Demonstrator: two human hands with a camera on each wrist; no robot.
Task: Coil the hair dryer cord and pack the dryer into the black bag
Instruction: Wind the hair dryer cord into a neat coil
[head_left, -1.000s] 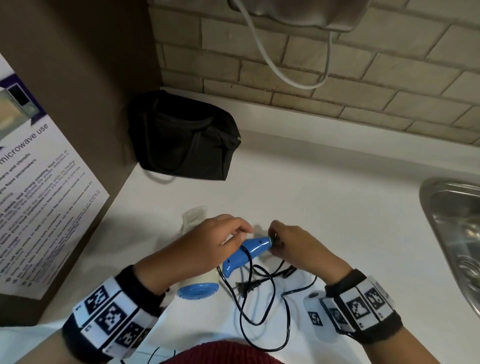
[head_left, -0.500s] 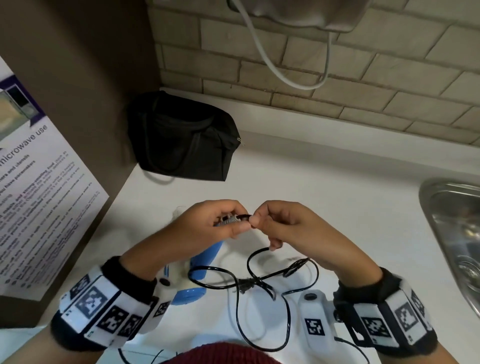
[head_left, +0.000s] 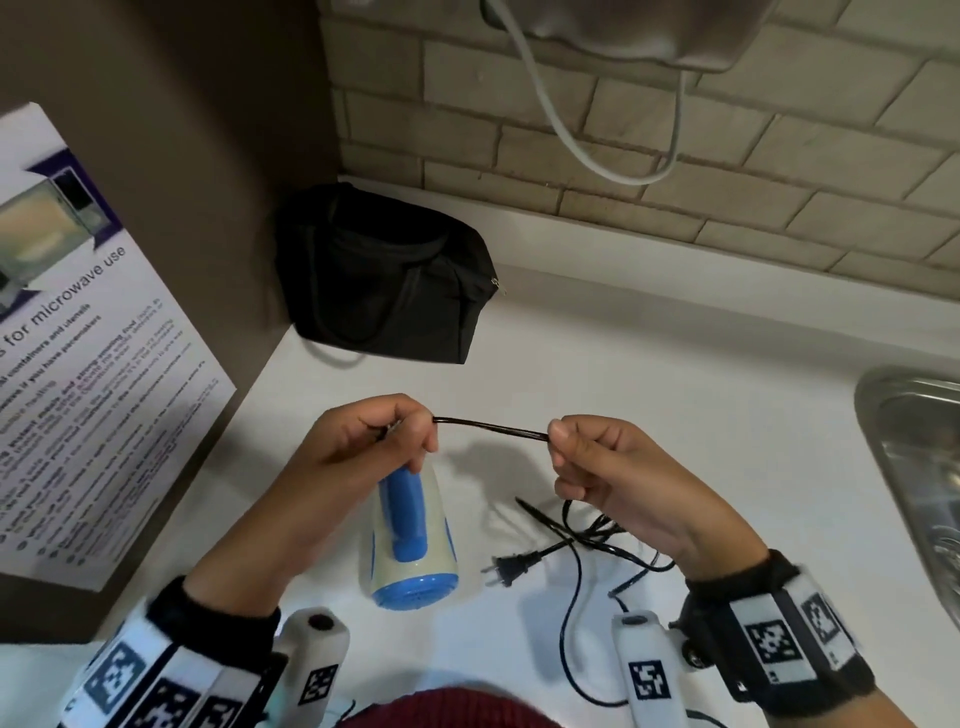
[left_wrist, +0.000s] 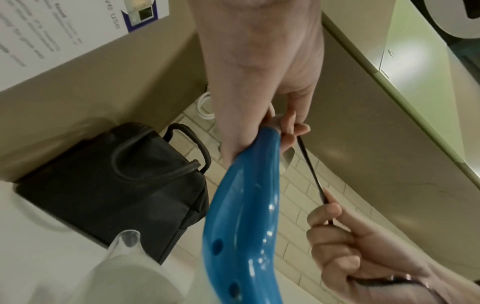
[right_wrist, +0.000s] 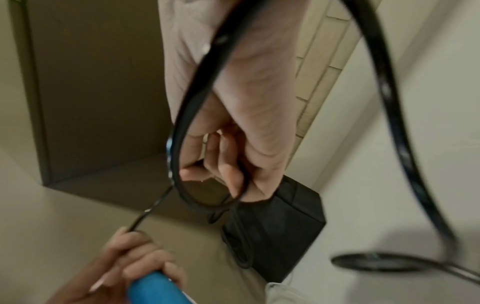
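Note:
A cream and blue hair dryer (head_left: 410, 540) hangs nose down over the white counter, its blue handle (left_wrist: 246, 205) gripped at the top by my left hand (head_left: 363, 447). A short stretch of the black cord (head_left: 491, 428) runs taut from that hand to my right hand (head_left: 597, 462), which pinches it between thumb and forefinger. In the right wrist view the cord (right_wrist: 197, 115) loops past the right hand's curled fingers (right_wrist: 223, 164). The slack and the plug (head_left: 511, 564) lie on the counter below. The black bag (head_left: 384, 280) stands in the back left corner, apart from both hands.
A brown side panel with a microwave-use poster (head_left: 88, 364) bounds the left. A brick wall with a hanging white cable (head_left: 571, 140) runs along the back. A steel sink (head_left: 919, 478) is at the right edge. White counter (head_left: 675, 374) lies between bag and sink.
Both hands lifted the dryer off the counter and then moved apart; the cord between them is now pulled out straight. The dryer body has swung to hang nose down.

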